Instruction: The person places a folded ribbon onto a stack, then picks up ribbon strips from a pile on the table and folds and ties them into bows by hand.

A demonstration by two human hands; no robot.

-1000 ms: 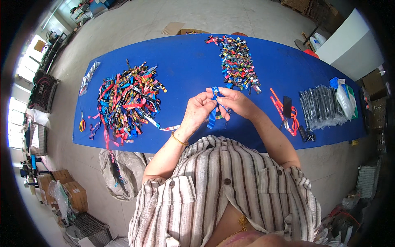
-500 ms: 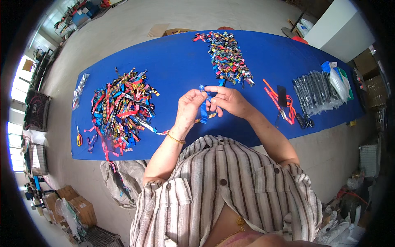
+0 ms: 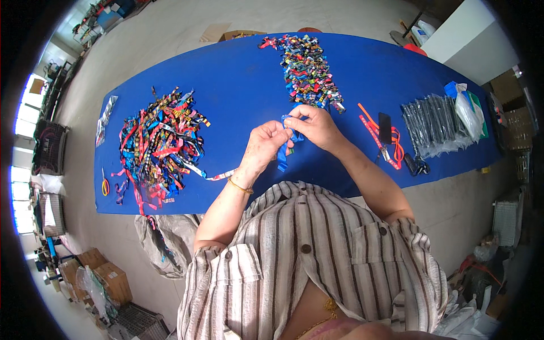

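Both hands meet over the middle of a blue table (image 3: pixel 238 90). My left hand (image 3: pixel 265 143) and my right hand (image 3: pixel 315 126) pinch the same blue ribbon strap (image 3: pixel 283 154), whose loose end hangs down toward me. A gold bangle sits on my left wrist. To the left lies a loose heap of multicoloured ribbon straps (image 3: pixel 161 144). Just beyond my right hand sits a tighter pile of folded coloured straps (image 3: pixel 309 71).
Red-orange lanyards and a black phone (image 3: pixel 384 127) lie right of my hands. Clear bags of dark items (image 3: pixel 433 124) sit at the right end. Orange-handled scissors (image 3: pixel 105 184) lie near the left edge. Boxes and crates stand on the floor around the table.
Both hands stay together on the blue strap, working it slightly. The view has shifted a little as my head moved.
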